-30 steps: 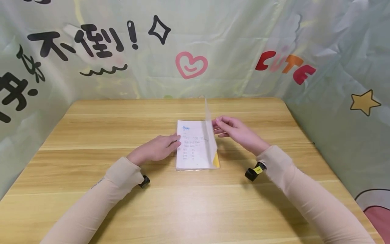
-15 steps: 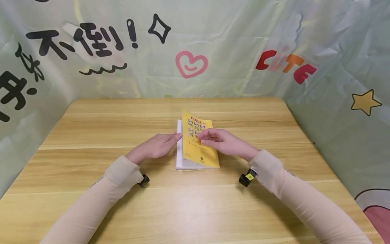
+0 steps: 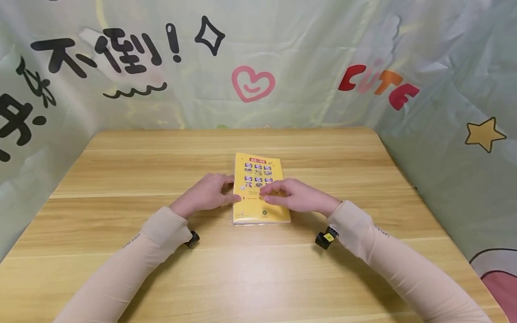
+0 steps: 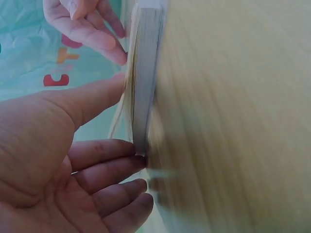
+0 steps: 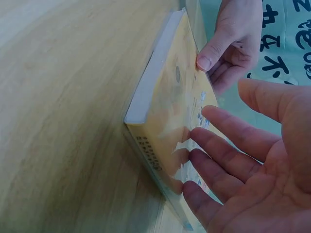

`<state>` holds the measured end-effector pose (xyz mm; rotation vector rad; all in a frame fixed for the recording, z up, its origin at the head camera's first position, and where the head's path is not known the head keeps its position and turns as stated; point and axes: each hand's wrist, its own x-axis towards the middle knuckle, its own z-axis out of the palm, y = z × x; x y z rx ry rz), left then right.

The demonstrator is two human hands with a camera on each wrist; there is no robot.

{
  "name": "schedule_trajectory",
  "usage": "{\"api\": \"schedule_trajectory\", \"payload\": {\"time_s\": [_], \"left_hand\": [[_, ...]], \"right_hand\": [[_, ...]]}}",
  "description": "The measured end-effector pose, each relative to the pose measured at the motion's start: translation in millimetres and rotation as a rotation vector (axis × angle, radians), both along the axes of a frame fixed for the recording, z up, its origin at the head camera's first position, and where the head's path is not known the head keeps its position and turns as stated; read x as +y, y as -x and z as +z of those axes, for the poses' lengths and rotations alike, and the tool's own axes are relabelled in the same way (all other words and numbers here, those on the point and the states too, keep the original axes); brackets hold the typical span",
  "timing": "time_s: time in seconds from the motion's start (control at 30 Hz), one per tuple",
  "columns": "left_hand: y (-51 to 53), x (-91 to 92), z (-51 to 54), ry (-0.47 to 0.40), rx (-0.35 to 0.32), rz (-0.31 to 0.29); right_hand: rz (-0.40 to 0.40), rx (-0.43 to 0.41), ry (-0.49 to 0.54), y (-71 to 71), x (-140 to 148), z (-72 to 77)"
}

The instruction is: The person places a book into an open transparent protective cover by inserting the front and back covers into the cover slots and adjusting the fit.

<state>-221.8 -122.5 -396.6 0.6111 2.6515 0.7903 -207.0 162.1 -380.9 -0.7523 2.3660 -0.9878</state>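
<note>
A yellow-covered book [image 3: 250, 208] lies closed on the table, its back cover with rows of small pictures facing up. My left hand [image 3: 205, 192] is at the book's left edge. In the left wrist view the left thumb [image 4: 99, 99] touches the cover, while two fingertips meet the white page edges [image 4: 147, 73]. Over the cover's right half is my right hand [image 3: 298, 195], with slightly bent, spread fingers [image 5: 226, 153]. Its fingertips are at the glossy cover in the right wrist view, mirrored in it; the right hand holds nothing.
The book is near the middle of a wooden table [image 3: 258, 278]. A printed fabric backdrop [image 3: 307, 54] hangs behind and along both sides of it. Each wrist carries a small black camera [image 3: 324, 239].
The right hand swung the raised pages and yellow cover leftward, and the book closed. The left hand shifted slightly, its thumb now on the cover instead of the pages' edge.
</note>
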Motion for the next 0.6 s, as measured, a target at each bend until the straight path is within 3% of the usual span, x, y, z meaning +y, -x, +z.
{"api": "schedule_trajectory", "payload": {"time_s": [0.3, 0.6], "left_hand": [[-1.9, 3.0, 1.0, 0.026, 0.04, 0.041], [1.4, 0.4, 4.6, 0.127, 0.037, -0.061]], "right_hand": [[0.008, 0.015, -0.024, -0.6, -0.2, -0.1], [-0.007, 0.014, -0.024, 0.0, 0.4, -1.0]]}}
